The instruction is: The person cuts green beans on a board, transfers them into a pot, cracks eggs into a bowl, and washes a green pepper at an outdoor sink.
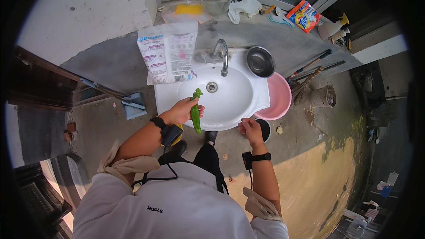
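Note:
A long green pepper (196,116) is held in my left hand (183,110), over the front left rim of a white washbasin (232,94). Its knobbly end points toward the drain and its tapered end toward my body. My right hand (249,128) is off the basin's front right edge with its fingers curled; whether anything small is between them cannot be told. A chrome faucet (224,59) arches over the back of the basin. On the basin's right rear corner rests a metal bowl (260,61).
A large printed plastic bag (169,53) stands at the basin's left rear. Below the right side is a pink tub (277,98). The ledge behind holds a glass jar (219,0), a Tide packet (303,16) and a spray bottle (330,29). A blue dustpan (134,106) stands left.

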The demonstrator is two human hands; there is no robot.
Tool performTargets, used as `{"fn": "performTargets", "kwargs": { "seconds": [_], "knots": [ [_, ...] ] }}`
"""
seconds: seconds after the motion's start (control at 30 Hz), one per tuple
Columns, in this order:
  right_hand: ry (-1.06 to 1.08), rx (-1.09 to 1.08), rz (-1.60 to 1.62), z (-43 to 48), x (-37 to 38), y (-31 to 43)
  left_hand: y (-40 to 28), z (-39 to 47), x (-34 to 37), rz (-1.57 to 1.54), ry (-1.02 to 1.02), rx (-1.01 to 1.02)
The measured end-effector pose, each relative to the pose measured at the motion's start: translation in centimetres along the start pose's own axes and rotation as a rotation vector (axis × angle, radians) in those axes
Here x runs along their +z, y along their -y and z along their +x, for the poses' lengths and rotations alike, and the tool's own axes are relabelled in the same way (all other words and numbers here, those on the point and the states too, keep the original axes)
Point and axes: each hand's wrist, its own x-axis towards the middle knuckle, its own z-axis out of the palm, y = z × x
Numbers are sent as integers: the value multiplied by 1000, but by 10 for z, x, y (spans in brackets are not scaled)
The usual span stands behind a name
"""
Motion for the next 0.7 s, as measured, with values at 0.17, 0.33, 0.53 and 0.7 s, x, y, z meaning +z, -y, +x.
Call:
{"fn": "performTargets", "kwargs": {
  "seconds": [0.17,0.33,0.53,0.7],
  "knots": [
    [146,-171,-118,119,21,66,0,22,26,-53,-94,-69],
    [182,-338,-407,222,53,99,1,48,37,-126,-100,18],
    [135,-485,-791,284,79,97,-7,60,71,-152,-190,-3],
    [176,-469,-832,298,80,98,2,81,69,-310,-184,35]
  ]
}}
